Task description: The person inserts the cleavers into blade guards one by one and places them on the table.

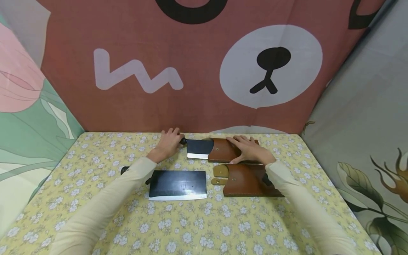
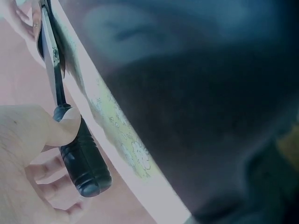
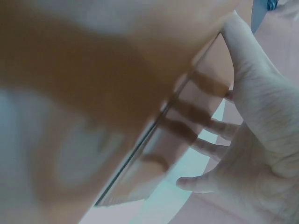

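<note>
My left hand (image 1: 170,141) grips the black ridged handle (image 2: 86,161) of a cleaver (image 1: 199,146), its thumb across the handle in the left wrist view. The cleaver's dark blade has a bright edge facing me, and its right part is hidden inside a brown leather sheath (image 1: 220,150). On that sheath rests my right hand (image 1: 250,149), fingers spread over its top and thumb at the near side. A larger cleaver (image 1: 178,184) lies nearer me, its handle partly behind my left sleeve. Right of it is a second brown sheath (image 1: 245,180), partly covered by my right sleeve.
Two tan straps (image 1: 220,181) stick out from the left end of the nearer sheath. A yellow floral cloth (image 1: 191,226) covers the table. Close behind the table hangs a reddish-brown curtain (image 1: 197,106) with a cartoon face, and printed fabric (image 1: 366,124) hangs at the right.
</note>
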A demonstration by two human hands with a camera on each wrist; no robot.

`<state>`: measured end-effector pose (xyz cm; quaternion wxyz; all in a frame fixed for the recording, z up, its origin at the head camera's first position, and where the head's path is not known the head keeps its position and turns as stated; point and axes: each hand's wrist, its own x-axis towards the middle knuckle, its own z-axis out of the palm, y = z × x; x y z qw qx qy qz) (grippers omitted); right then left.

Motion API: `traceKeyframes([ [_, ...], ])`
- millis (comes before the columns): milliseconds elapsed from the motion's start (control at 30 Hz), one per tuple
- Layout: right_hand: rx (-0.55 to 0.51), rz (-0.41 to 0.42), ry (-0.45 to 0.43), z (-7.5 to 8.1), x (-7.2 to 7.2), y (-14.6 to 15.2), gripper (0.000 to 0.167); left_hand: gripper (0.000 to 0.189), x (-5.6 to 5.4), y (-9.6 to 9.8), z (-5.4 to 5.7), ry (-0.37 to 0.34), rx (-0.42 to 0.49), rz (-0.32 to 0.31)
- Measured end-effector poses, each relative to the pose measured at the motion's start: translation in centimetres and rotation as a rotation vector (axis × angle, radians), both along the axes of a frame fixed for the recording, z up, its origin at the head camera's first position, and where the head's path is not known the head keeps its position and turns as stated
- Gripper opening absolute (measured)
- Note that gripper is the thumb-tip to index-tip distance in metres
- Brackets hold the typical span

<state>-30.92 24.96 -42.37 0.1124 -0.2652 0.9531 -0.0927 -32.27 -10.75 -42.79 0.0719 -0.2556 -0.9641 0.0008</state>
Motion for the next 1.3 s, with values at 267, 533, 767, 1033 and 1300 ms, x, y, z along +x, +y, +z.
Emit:
traceKeyframes([
  [267,-0.04,-0.046,-0.052,-0.3,0.0,2.1,0.111,0.041,0.1,0.6,0.3,-0.009,-0.01,0.009],
  [533,-0.099,-0.05,-0.052,-0.2,0.0,2.3,0.111,0.04,-0.1,1.1,0.2,-0.026,-0.027,0.031],
  [767,-0.099,-0.042,-0.001,-0.6,-0.2,1.9,0.112,0.039,-0.1,1.5,0.2,-0.009,-0.04,0.021],
  [1033,-0.101,-0.035,0.028,-0.7,-0.2,1.4,0.113,0.038,-0.4,1.7,-0.1,0.001,0.002,0.011],
  [1300,-0.11,-0.039,0.04,-0.7,0.0,1.0,0.112,0.039,-0.5,1.9,0.1,-0.003,0.002,0.004],
])
